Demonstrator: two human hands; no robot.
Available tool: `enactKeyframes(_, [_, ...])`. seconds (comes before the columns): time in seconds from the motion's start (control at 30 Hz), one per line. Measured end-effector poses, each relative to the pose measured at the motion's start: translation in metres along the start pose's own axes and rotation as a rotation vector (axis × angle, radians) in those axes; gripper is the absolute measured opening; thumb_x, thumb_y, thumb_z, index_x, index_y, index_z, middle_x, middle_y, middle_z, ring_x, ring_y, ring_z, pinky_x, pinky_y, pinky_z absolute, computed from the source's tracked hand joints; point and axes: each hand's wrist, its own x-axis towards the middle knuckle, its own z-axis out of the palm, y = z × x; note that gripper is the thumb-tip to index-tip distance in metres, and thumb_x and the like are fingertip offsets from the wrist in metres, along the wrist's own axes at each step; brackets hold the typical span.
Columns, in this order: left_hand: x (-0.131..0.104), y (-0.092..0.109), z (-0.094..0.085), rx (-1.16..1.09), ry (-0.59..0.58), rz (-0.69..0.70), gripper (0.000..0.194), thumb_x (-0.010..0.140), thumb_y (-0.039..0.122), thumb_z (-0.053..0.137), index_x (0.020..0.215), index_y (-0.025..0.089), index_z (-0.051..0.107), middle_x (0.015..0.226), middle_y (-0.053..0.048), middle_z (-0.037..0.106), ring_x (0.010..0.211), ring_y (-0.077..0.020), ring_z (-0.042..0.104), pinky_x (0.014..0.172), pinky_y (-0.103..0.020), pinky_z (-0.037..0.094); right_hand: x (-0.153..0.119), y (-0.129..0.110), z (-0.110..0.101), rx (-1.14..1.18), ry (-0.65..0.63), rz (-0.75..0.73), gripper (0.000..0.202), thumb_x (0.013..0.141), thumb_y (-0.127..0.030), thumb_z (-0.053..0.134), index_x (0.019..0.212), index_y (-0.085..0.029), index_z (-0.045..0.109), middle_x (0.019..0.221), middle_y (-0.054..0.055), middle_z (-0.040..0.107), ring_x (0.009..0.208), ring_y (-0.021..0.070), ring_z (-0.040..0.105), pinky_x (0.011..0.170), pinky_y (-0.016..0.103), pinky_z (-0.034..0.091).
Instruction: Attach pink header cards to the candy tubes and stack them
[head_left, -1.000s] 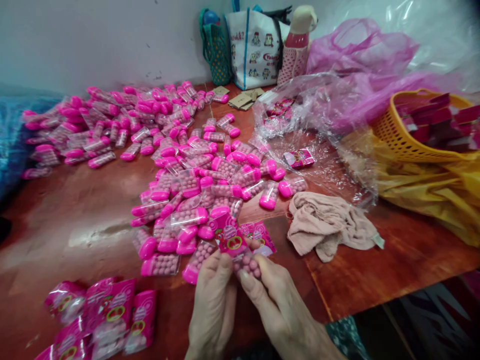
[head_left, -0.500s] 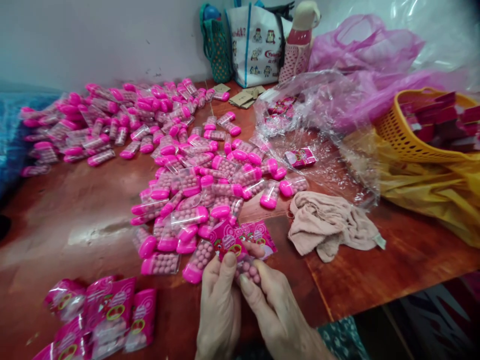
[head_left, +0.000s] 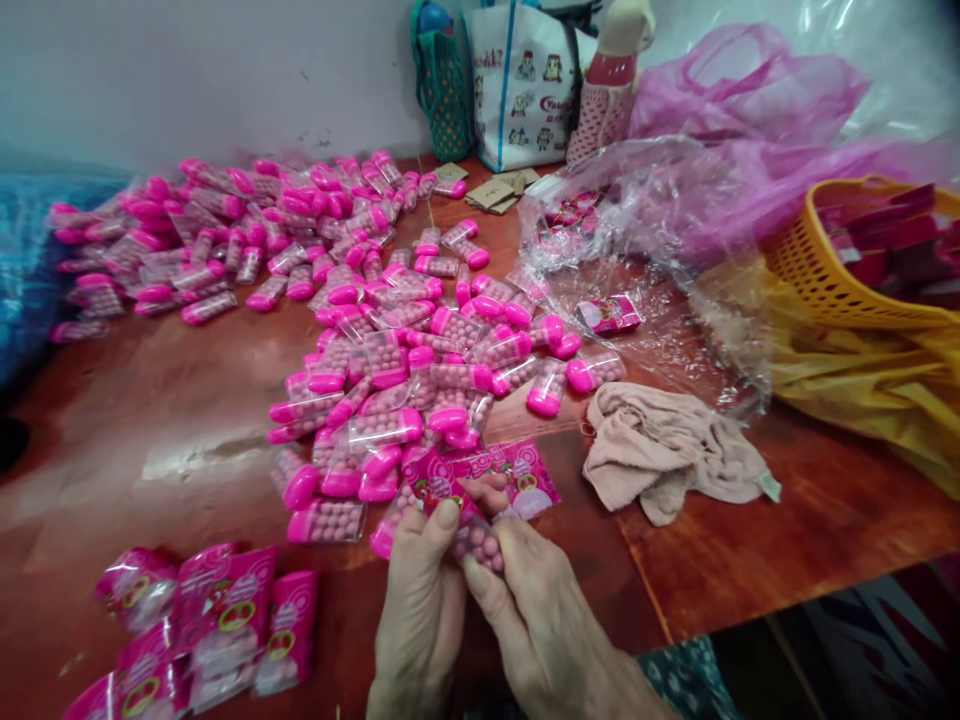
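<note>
Both hands meet at the near side of the table. My left hand (head_left: 421, 590) pinches a printed pink sleeve (head_left: 431, 475) between thumb and fingers. Inside the grip of my right hand (head_left: 540, 600) is a clear candy container (head_left: 480, 545) full of pink balls, its lower end showing and its upper part behind the sleeve and fingers. Just beyond the fingers lies another flat pink sleeve (head_left: 529, 475). A pile of pink-capped candy containers (head_left: 397, 360) spreads ahead of the hands. Several sleeved packs (head_left: 236, 610) rest at the lower left.
A crumpled beige cloth (head_left: 667, 450) lies to the right. Behind it are a clear plastic bag (head_left: 660, 260) and a yellow basket (head_left: 817, 270) holding dark pink packs. A white tote bag (head_left: 517, 90) and a pink bottle (head_left: 607, 90) stand against the wall.
My hands have shifted slightly left, and the sleeve has tilted left and now sits lower over the container. The whole scene has moved a little rightward in view.
</note>
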Motion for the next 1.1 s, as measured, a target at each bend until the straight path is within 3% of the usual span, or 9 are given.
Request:
enactKeyframes(0.2, [-0.003, -0.007, 0.004, 0.063, -0.074, -0.045, 0.014, 0.071, 0.025, 0.068, 0.08, 0.014, 0.071, 0.078, -0.007, 0.069, 0.071, -0.0187, 0.065, 0.067, -0.028, 0.053, 0.008, -0.005, -0.009, 0.119, 0.01, -0.023, 0.033, 0.09, -0.029, 0.037, 0.119, -0.018, 0.05, 0.114, 0.012, 0.06, 0.111, 0.0252, 0.054, 0.093, 0.038, 0.045])
enactKeyframes(0.47, [-0.01, -0.009, 0.007, 0.019, 0.106, -0.011, 0.018, 0.065, 0.031, 0.074, 0.073, 0.015, 0.07, 0.066, -0.005, 0.069, 0.062, -0.0167, 0.064, 0.065, -0.027, 0.053, 0.001, -0.004, -0.011, 0.22, 0.018, 0.223, 0.034, 0.089, -0.043, 0.047, 0.116, -0.023, 0.055, 0.11, 0.006, 0.064, 0.102, 0.0219, 0.058, 0.086, 0.029, 0.047])
enactKeyframes(0.6, [-0.006, -0.006, 0.003, 0.117, 0.159, 0.133, 0.017, 0.065, 0.032, 0.074, 0.071, 0.016, 0.069, 0.061, -0.001, 0.066, 0.056, -0.013, 0.061, 0.061, -0.025, 0.052, 0.018, 0.0, -0.026, 0.17, -0.024, 0.012, 0.022, 0.089, -0.035, 0.046, 0.087, -0.019, 0.061, 0.083, 0.005, 0.063, 0.076, 0.0191, 0.058, 0.069, 0.03, 0.046])
enactKeyframes(0.67, [-0.004, -0.005, -0.002, 0.223, 0.121, 0.175, 0.016, 0.069, 0.031, 0.071, 0.072, 0.016, 0.068, 0.061, 0.0, 0.065, 0.052, -0.0114, 0.059, 0.055, -0.022, 0.05, 0.028, 0.001, -0.035, 0.128, 0.138, -0.065, 0.016, 0.085, -0.034, 0.055, 0.084, -0.019, 0.06, 0.075, 0.003, 0.059, 0.071, 0.0178, 0.054, 0.065, 0.03, 0.044])
enactKeyframes(0.73, [-0.004, -0.005, -0.006, 0.351, 0.002, 0.121, 0.016, 0.073, 0.031, 0.067, 0.075, 0.015, 0.066, 0.059, -0.001, 0.065, 0.049, -0.0113, 0.057, 0.048, -0.021, 0.047, 0.036, 0.001, -0.041, 0.119, 0.25, -0.093, 0.019, 0.079, -0.033, 0.063, 0.091, -0.018, 0.06, 0.084, 0.004, 0.059, 0.082, 0.0195, 0.054, 0.072, 0.031, 0.043])
enactKeyframes(0.8, [-0.006, -0.006, -0.008, 0.43, -0.152, 0.02, 0.018, 0.075, 0.031, 0.065, 0.078, 0.013, 0.064, 0.056, -0.002, 0.064, 0.047, -0.0115, 0.055, 0.043, -0.02, 0.043, 0.041, 0.002, -0.042, 0.219, 0.186, -0.06, 0.019, 0.08, -0.031, 0.063, 0.094, -0.018, 0.061, 0.094, 0.006, 0.058, 0.092, 0.0206, 0.053, 0.079, 0.031, 0.043])
enactKeyframes(0.87, [-0.007, -0.008, -0.008, 0.417, -0.228, -0.047, 0.017, 0.076, 0.028, 0.064, 0.085, 0.014, 0.062, 0.054, -0.001, 0.063, 0.046, -0.0112, 0.054, 0.043, -0.02, 0.041, 0.043, 0.002, -0.04, 0.393, 0.078, 0.046, 0.013, 0.084, -0.03, 0.057, 0.09, -0.018, 0.06, 0.094, 0.004, 0.057, 0.09, 0.0189, 0.055, 0.076, 0.03, 0.046])
enactKeyframes(0.97, [-0.006, -0.011, -0.004, 0.342, -0.182, -0.074, 0.018, 0.074, 0.021, 0.066, 0.089, 0.015, 0.058, 0.057, 0.0, 0.063, 0.049, -0.0115, 0.055, 0.044, -0.019, 0.041, 0.043, 0.006, -0.038, 0.563, 0.046, 0.21, 0.014, 0.086, -0.033, 0.055, 0.082, -0.02, 0.056, 0.083, 0.001, 0.055, 0.075, 0.0155, 0.058, 0.068, 0.028, 0.048])
enactKeyframes(1.1, [-0.004, -0.013, 0.0, 0.377, -0.127, -0.03, 0.009, 0.077, 0.019, 0.063, 0.082, 0.015, 0.057, 0.055, 0.001, 0.06, 0.046, -0.0086, 0.052, 0.042, -0.017, 0.037, 0.039, 0.01, -0.033, 0.525, 0.087, 0.233, 0.016, 0.084, -0.035, 0.056, 0.081, -0.02, 0.056, 0.079, 0.001, 0.056, 0.074, 0.0167, 0.058, 0.071, 0.03, 0.048])
